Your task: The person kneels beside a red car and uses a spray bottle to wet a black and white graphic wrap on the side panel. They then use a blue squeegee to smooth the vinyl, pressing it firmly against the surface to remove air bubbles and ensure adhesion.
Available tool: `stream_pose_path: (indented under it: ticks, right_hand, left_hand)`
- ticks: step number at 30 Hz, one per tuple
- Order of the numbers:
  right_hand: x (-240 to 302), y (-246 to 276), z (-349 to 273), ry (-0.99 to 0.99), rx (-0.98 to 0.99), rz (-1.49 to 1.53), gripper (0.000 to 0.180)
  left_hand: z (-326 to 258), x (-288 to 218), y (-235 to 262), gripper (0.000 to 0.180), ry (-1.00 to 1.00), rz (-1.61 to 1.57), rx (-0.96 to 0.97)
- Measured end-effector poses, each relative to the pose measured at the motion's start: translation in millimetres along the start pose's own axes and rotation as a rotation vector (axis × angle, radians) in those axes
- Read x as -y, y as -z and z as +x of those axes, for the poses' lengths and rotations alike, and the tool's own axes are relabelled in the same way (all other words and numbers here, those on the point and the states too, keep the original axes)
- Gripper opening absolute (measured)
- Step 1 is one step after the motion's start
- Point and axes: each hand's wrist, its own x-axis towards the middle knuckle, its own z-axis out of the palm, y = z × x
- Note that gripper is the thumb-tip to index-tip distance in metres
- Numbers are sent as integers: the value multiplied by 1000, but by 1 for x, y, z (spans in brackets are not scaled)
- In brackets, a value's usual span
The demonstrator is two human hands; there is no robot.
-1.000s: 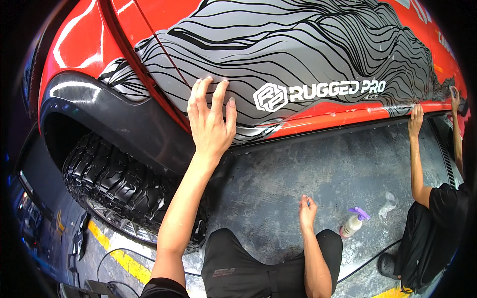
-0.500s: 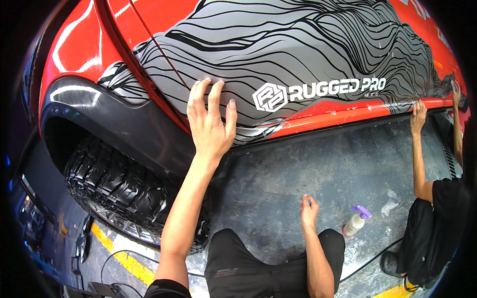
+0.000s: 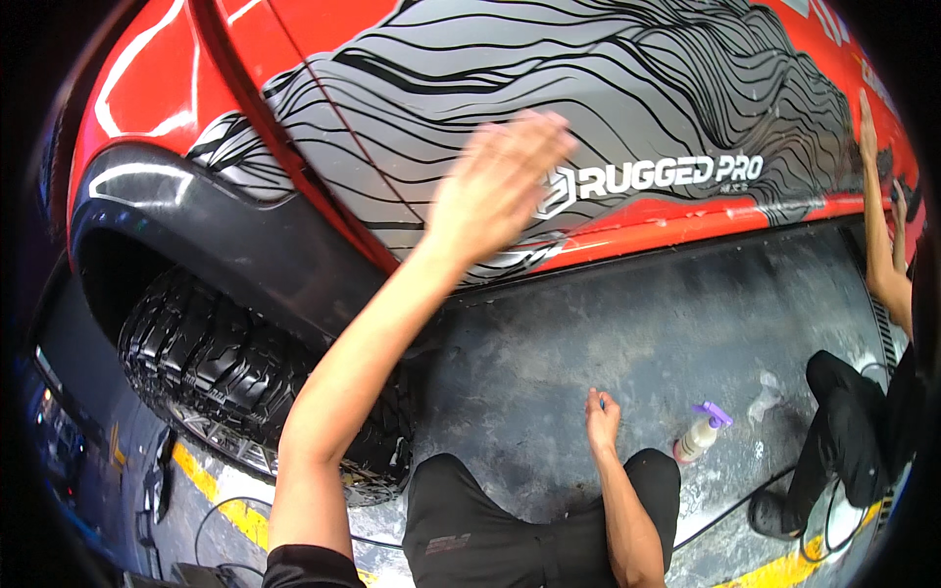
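Note:
My left hand [image 3: 500, 181] is raised against the side of a red vehicle [image 3: 147, 88]. It lies flat, fingers apart and blurred, on the grey decal with black wavy lines [image 3: 608, 88], just left of the white lettering. My right hand [image 3: 602, 423] hangs low over the dark floor by my knee [image 3: 549, 510]. Its fingers are curled, and a small blue thing [image 3: 600, 399] shows at their tips; what it is I cannot make out.
A spray bottle with a purple trigger [image 3: 698, 437] stands on the wet dark floor [image 3: 637, 323] right of my hand. A knobby tyre [image 3: 225, 372] under a black fender flare [image 3: 196, 225] sits left. A crouching co-worker [image 3: 853, 441] at right presses a hand [image 3: 866, 122] to the decal. Yellow floor line [image 3: 221, 495].
My left hand has swept right and slightly up across the decal toward the lettering. My right hand has stayed low by my knee and curled its fingers. The view has shifted closer.

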Motion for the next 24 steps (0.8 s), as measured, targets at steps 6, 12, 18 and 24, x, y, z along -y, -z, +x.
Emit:
stream_pose_path:
  ticks: [6,12,18,24]
  right_hand:
    - [10,-31,-22,92,-45,-122,26]
    - [-8,25,10,184,-169,-170,23]
    - [27,-31,11,248,-201,25,37]
    - [40,8,3,29,-42,29,60]
  left_hand:
    - [-35,95,41,66,374,126,-381]
    - [25,48,0,66,307,52,-452]
    - [97,32,12,61,51,113,-555]
    - [168,14,-24,61,1,102,-495]
